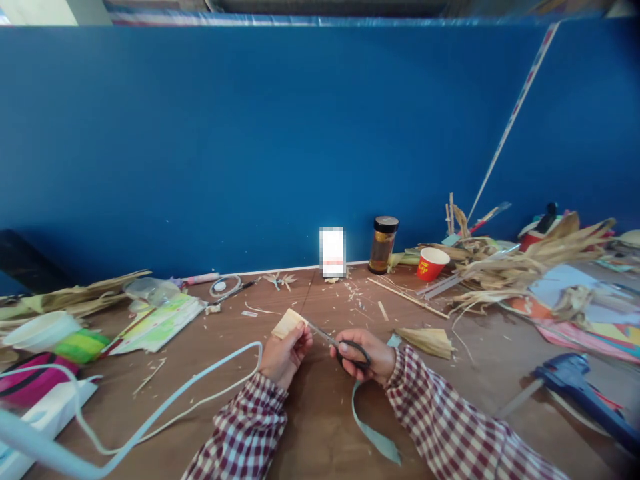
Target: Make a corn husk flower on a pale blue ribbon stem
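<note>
My left hand (289, 351) pinches a pale piece of dried corn husk (287, 324) between thumb and fingers. Black-handled scissors (354, 355) are in my right hand (373, 353), fingers through the loops. Their blades point left and reach the husk's right edge by my left fingertips; whether they are cutting into it I cannot tell. Under my right wrist, a light blue-green ribbon (373, 430) curls down over the table. Just beyond that wrist lies another folded husk piece (427, 341).
A blue glue gun (575, 380) lies at right, near a heap of dried husks (540, 257). A red paper cup (433, 264) and a lidded jar (384, 245) stand by the blue partition (280, 133). White cables (190, 393) and a power strip (55, 417) occupy the left.
</note>
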Tool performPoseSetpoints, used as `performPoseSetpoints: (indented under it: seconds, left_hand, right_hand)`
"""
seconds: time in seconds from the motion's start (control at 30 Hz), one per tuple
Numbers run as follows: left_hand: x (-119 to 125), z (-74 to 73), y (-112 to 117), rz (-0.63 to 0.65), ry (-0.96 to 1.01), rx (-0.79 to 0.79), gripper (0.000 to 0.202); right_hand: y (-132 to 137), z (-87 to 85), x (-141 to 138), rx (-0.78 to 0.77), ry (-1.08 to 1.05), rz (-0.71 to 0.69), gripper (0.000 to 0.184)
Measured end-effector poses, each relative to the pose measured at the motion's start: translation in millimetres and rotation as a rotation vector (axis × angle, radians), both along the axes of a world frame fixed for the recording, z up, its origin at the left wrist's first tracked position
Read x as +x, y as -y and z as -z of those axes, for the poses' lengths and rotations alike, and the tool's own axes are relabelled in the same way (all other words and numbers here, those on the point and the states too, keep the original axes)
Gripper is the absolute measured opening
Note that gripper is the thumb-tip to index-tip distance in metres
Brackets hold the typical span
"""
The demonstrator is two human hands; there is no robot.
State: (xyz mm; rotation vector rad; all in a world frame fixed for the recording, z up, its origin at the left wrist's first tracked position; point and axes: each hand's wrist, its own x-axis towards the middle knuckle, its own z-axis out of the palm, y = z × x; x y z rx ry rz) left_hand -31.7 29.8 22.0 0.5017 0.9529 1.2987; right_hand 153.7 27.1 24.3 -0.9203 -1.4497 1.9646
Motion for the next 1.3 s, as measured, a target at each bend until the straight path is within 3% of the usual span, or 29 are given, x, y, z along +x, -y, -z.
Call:
performPoseSetpoints:
  seconds: [0.23,0.37,0.43,0.53,0.67,0.87,0.97,1.17,1.3]
  left_hand:
    - [-5.6,-2.6,-2.5,-0.005,-0.087,0.01,0.011]
    - [-9.0,-0.1,-4.4,-0.083,-0.141,-0.007,0.007]
    - [-8.2,-0.1,-4.4,-0.133,-0.154,-0.045,0.005]
    - [-4.6,-2.5,-2.4,-0.158,-0.117,-0.072,0.005]
    - [-0.5,-5.5,1.6,-0.138,-0.084,-0.057,0.005]
    - [1.7,-3.7,4.3,-0.104,-0.104,-0.004,0.006]
    - [2.7,-3.1,5.5,-0.102,-0.096,0.01,0.008]
    - [7.7,0.2,6.7,-0.125,-0.106,0.002,0.011]
    - [13.5,3.9,8.0,-0.087,-0.124,-0.008,0.019]
  right_hand:
    - [1.1,-5.4,3.8,0.045,-0.02,0.004,0.045]
    - [-6.5,-12.0,15.8,0.182,-0.012,0.256,0.047]
    - [-11.6,-10.8,21.0,0.326,0.222,0.39,0.045]
    - [-15.5,-3.7,23.3,0.626,0.736,0.499,0.033]
    - [-14.7,5.3,22.4,0.834,1.026,0.476,0.036]
    - [-12.9,7.6,26.6,0.944,1.085,0.294,0.062]
    - [-9.4,4.0,26.2,0.97,1.179,0.293,0.074]
    - [-7.8,-3.3,25.4,1.005,1.242,0.395,0.034]
    - [-6.3,-5.4,18.2,1.046,1.031,0.508,0.025]
